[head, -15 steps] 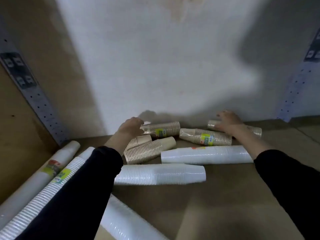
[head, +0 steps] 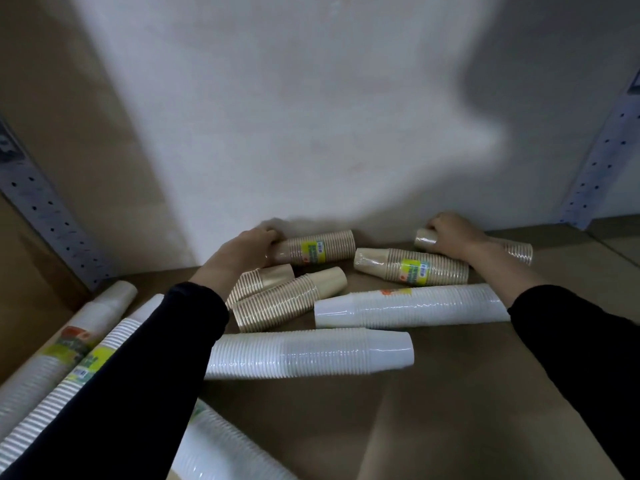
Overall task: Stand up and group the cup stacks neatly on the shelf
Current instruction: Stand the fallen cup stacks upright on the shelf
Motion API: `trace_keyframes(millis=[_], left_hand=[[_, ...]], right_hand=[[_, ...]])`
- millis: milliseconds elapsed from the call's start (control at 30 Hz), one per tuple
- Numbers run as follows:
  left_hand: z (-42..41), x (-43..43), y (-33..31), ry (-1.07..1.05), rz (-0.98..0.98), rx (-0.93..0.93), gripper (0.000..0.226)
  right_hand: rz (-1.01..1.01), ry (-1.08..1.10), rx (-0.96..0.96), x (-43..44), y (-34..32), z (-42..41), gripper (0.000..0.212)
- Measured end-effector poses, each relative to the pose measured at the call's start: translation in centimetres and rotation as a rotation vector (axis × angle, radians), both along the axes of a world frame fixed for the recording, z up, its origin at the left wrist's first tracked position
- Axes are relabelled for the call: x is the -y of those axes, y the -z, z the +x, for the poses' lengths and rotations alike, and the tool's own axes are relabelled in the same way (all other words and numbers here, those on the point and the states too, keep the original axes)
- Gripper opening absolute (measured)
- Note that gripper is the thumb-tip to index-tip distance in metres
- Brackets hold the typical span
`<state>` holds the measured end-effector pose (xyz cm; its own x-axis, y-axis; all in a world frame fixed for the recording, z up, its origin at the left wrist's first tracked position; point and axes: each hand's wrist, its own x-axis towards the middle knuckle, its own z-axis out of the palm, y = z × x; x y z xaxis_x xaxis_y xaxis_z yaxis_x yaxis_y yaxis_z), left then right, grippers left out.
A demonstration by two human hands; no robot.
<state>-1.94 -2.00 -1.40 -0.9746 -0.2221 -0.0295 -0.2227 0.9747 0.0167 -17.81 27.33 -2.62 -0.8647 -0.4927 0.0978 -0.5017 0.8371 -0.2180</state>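
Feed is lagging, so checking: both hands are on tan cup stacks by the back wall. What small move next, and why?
Probably tip both gripped stacks upright against the wall. The left hand grips the left tan stack, the right hand grips the right tan stack, and both lie on their sides on the shelf.

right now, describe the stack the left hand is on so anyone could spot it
Look along the foot of the white back wall. Near its middle lies a short tan cup stack, gripped by the left hand. Unlike the other yellow-labelled tan stack, it lies nearer the wall.
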Motion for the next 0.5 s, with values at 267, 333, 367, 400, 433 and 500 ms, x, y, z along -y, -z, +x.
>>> trace_keyframes(millis=[267,333,367,400,433,500], left_hand=[[0.8,0.0,-4.9,-0.011,0.097,-0.077,0.052],[0.9,-0.3,-6.4,-0.013,0.167,-0.141,0.049],[1.0,-0.6,-7.0,-0.011,0.213,-0.173,0.047],[1.0,-0.9,-7.6,-0.006,0.265,-0.203,0.043],[1.0,-1.3,-8.1,0.0,0.316,-0.234,0.036],[0.9,-2.0,-8.9,-0.001,0.386,-0.288,0.019]], right_hand=[[-0.258,0.105,-0.114,-0.7,-3.8,1.7,0.039],[-0.371,0.144,-0.115,-1.0,-5.1,2.0,0.043],[-0.431,0.164,-0.11,-1.2,-5.6,2.0,0.042],[-0.494,0.185,-0.106,-1.3,-6.1,2.0,0.036],[-0.555,0.204,-0.102,-1.5,-6.4,2.0,0.027],[-0.676,0.251,-0.077,-1.8,-6.8,2.0,0.017]])
